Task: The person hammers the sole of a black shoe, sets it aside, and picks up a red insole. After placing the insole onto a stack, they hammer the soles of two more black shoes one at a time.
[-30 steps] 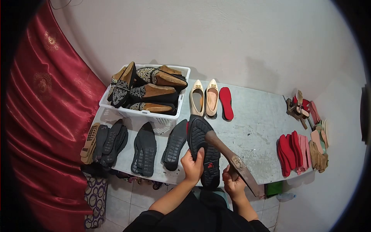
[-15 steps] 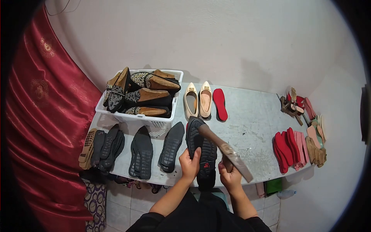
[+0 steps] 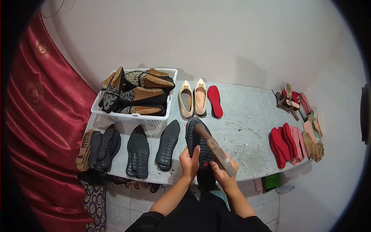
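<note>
My left hand (image 3: 189,161) is closed around the side of a black shoe sole (image 3: 206,155), its ridged tread turned up toward me and red marks near the middle. My right hand (image 3: 225,173) grips what looks like a hammer (image 3: 217,150) with a long brown-grey bar. The bar's far end lies over the front part of the sole; whether it touches cannot be told. Fingers of the right hand are close to the sole's edge. Left of my hands, a pair of dark soles (image 3: 168,145) lies on the table, with another pair (image 3: 138,152) beside it.
A white basket (image 3: 131,115) of black patterned shoes on wooden lasts stands at back left. Cream flats (image 3: 200,96) and a red insole (image 3: 215,101) lie behind my hands. Red pieces (image 3: 283,145) and a tool holder (image 3: 287,101) occupy the right side. A red curtain (image 3: 50,127) hangs left.
The hammer has swung to a steeper angle, its near end moving left and toward the sole. My right hand has shifted slightly left. The left hand keeps holding the sole.
</note>
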Available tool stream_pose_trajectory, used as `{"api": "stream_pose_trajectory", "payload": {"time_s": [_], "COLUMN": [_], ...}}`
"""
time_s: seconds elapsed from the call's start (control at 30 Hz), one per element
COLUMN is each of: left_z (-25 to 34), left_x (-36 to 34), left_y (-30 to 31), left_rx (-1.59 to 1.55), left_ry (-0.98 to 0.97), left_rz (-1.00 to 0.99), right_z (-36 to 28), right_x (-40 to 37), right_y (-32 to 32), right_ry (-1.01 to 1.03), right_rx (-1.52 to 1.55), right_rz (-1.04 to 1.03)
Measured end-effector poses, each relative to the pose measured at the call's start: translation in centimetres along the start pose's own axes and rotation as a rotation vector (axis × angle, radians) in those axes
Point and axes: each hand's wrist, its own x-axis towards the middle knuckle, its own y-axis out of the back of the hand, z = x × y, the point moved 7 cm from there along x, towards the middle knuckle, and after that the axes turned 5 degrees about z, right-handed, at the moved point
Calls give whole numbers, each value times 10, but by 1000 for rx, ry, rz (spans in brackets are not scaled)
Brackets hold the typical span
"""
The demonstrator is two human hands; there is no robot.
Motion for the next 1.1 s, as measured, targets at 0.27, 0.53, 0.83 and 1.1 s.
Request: {"api": "stream_pose_trajectory", "payload": {"time_s": [0.27, 0.53, 0.83, 1.1], "left_z": [16, -5, 12, 5], "left_x": [4, 5, 5, 12], "left_y": [-1, 1, -8, -9], "left_rx": [-20, -29, 180, 166], "left_ry": [-130, -15, -143, -118], "left_rz": [88, 103, 55, -4], "right_z": [-9, -2, 4, -2], "right_x": [-9, -12, 3, 17], "right_y": [11, 5, 2, 2], "right_ry": [5, 4, 65, 160], "right_rx": [-96, -34, 79, 16], "right_rz": [-100, -117, -29, 49]}}
